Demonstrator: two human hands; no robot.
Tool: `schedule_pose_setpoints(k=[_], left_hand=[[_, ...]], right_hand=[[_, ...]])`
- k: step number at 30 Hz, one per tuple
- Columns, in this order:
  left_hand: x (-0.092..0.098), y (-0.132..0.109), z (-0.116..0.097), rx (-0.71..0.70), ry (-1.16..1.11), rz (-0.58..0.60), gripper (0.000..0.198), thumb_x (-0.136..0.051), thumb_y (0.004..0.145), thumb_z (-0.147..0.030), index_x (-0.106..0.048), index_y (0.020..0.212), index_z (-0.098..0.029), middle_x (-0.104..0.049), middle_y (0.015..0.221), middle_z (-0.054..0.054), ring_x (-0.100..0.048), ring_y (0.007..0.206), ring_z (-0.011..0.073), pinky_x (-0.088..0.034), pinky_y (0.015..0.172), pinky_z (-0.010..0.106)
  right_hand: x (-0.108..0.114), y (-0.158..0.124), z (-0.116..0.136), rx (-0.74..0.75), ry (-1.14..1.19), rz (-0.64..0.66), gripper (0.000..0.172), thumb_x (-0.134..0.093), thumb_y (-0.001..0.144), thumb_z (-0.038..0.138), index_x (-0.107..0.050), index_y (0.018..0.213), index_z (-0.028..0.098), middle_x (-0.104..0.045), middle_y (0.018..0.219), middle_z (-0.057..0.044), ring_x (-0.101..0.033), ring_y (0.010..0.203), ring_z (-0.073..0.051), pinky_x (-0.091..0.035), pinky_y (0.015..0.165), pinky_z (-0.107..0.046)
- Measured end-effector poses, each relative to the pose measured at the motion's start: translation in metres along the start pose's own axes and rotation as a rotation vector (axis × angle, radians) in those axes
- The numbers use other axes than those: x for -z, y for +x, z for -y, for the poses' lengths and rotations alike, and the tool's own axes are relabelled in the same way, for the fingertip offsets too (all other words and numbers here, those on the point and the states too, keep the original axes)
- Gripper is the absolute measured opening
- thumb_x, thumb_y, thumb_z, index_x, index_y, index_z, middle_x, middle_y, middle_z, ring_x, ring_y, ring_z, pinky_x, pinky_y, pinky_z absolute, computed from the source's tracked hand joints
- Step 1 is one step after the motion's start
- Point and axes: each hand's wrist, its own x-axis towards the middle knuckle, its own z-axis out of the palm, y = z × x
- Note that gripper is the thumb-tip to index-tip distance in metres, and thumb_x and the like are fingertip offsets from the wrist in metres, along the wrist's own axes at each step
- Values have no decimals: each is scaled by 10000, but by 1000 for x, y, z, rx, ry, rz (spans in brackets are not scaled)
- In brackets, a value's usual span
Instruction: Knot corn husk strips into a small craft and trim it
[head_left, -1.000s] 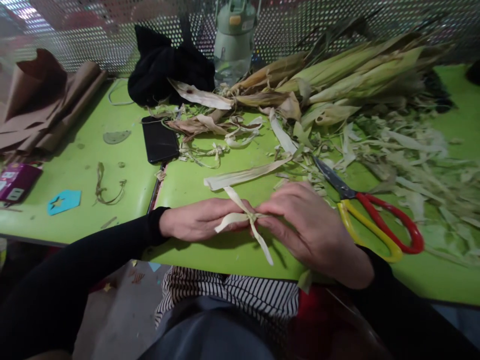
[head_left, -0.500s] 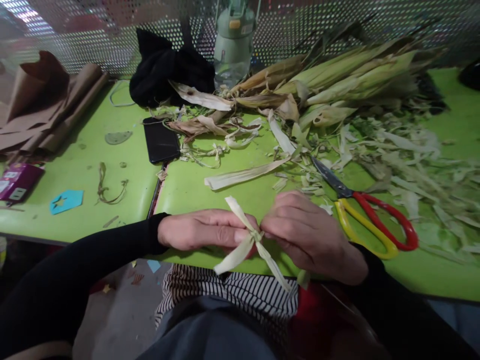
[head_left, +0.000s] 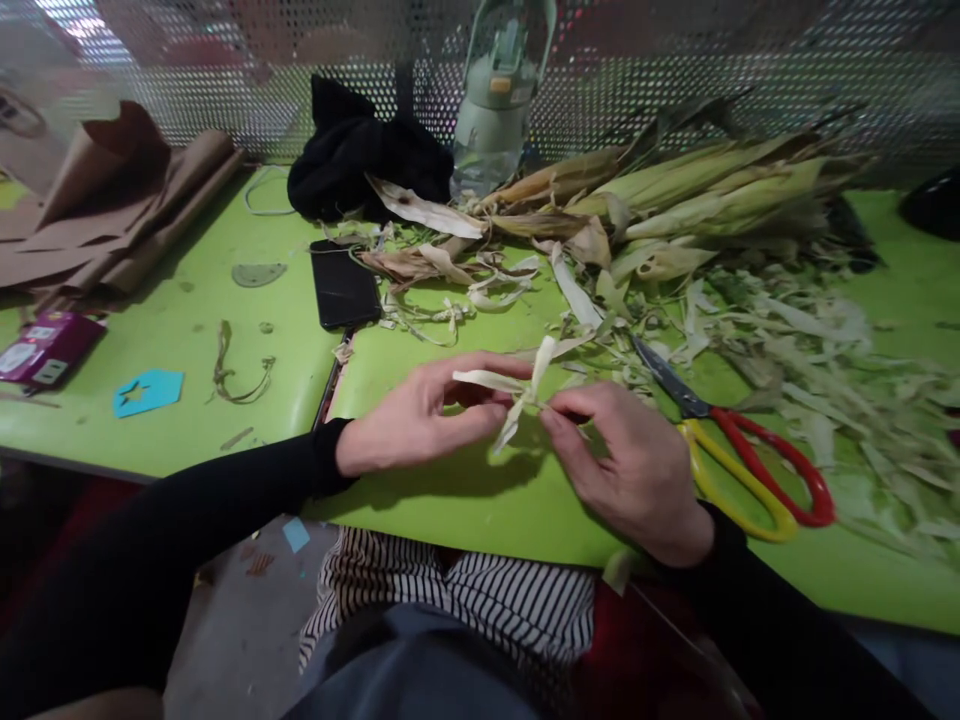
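Observation:
Above the table's near edge, my right hand [head_left: 630, 460] pinches one end of a small knotted piece of corn husk [head_left: 531, 392] between thumb and fingertips. Pale strips stick out from its knot in several directions. My left hand [head_left: 427, 415] is just left of it, thumb and fingers parted around the strips. Its thumb tip is close to the lower strip; whether it touches is hard to tell. To the right of my right hand lie scissors [head_left: 697, 408] with one red and one yellow handle, blades pointing away.
Corn husks [head_left: 720, 205] and shredded scraps [head_left: 795, 350] cover the back and right of the green table [head_left: 450, 510]. Behind are a bottle [head_left: 491, 125] and black cloth [head_left: 367, 160]. A phone [head_left: 345, 285], blue paper tag [head_left: 148, 393], purple box [head_left: 52, 345] and brown paper [head_left: 127, 210] lie leftward.
My left hand has loosened from the husk knot and its fingers have spread. The knotted husk has turned and moved up and slightly right, still pinched by my right hand.

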Motion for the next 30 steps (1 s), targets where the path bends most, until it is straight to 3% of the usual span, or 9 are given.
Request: schedule_pose_setpoints(k=[3, 7, 11, 13, 16, 20, 22, 25, 30], left_hand=[[-4, 2, 0, 35, -110, 12, 292, -626, 917, -267, -640, 1167, -118, -717, 1055, 98, -669, 877, 148, -531, 755, 253], [-12, 3, 7, -11, 64, -54, 207, -574, 940, -246, -646, 1074, -106, -708, 901, 65, -625, 742, 108, -495, 673, 228], [-18, 1, 8, -29, 123, -45, 173, -573, 935, -233, -570, 1078, -137, -687, 939, 53, -647, 792, 108, -504, 712, 228], [-20, 0, 6, -7, 97, -42, 174, -608, 913, -242, -531, 1037, -148, -667, 933, 43, -647, 794, 108, -504, 722, 233], [-20, 0, 3, 154, 7, -2, 222, -634, 899, -312, -488, 961, -157, -614, 804, 4, -597, 689, 100, -472, 631, 228], [-16, 3, -2, 278, -121, 231, 234, -490, 978, -370, -517, 905, -149, -620, 814, 29, -577, 715, 109, -471, 677, 258], [-15, 3, -4, 259, -68, 281, 264, -437, 1004, -373, -504, 859, -163, -580, 784, 10, -531, 700, 106, -442, 671, 258], [-16, 1, -7, 171, 119, 239, 308, -409, 1018, -365, -408, 763, -191, -439, 709, -29, -411, 648, 102, -361, 621, 256], [-18, -6, -8, 43, 257, 255, 285, -315, 1040, -317, -329, 776, -210, -388, 709, -36, -362, 625, 107, -316, 612, 265]], right_hand=[[1, 2, 5, -162, 160, 94, 63, -545, 967, 247, -542, 911, 218, -618, 741, -9, -552, 624, -148, -419, 560, -279], [-1, 1, 10, -532, 586, 288, 203, -481, 1005, 401, -502, 894, 233, -517, 652, 49, -462, 521, -104, -367, 468, -236], [-6, -2, 9, -687, 619, 294, 380, -438, 992, 552, -490, 803, 227, -477, 624, 49, -438, 529, -103, -333, 466, -240], [-6, -2, 8, -653, 536, 279, 434, -432, 992, 556, -457, 713, 225, -446, 580, 48, -422, 504, -103, -302, 444, -245], [-5, -2, 9, -479, 334, 167, 414, -454, 1011, 439, -438, 658, 224, -432, 534, 48, -410, 462, -101, -298, 446, -259], [-8, -3, 10, -209, 103, 29, 287, -453, 1018, 299, -547, 762, 211, -607, 636, -9, -554, 539, -137, -393, 529, -277], [-9, -3, 11, -154, 79, 42, 273, -441, 1022, 285, -567, 791, 210, -631, 655, -18, -576, 549, -142, -410, 534, -274], [-6, -2, 12, -168, 110, 81, 280, -450, 1017, 269, -562, 766, 214, -630, 652, -7, -586, 545, -129, -424, 525, -254], [0, -1, 17, -257, 167, 43, 284, -472, 1005, 272, -527, 730, 222, -530, 555, 37, -479, 448, -99, -368, 446, -242]])
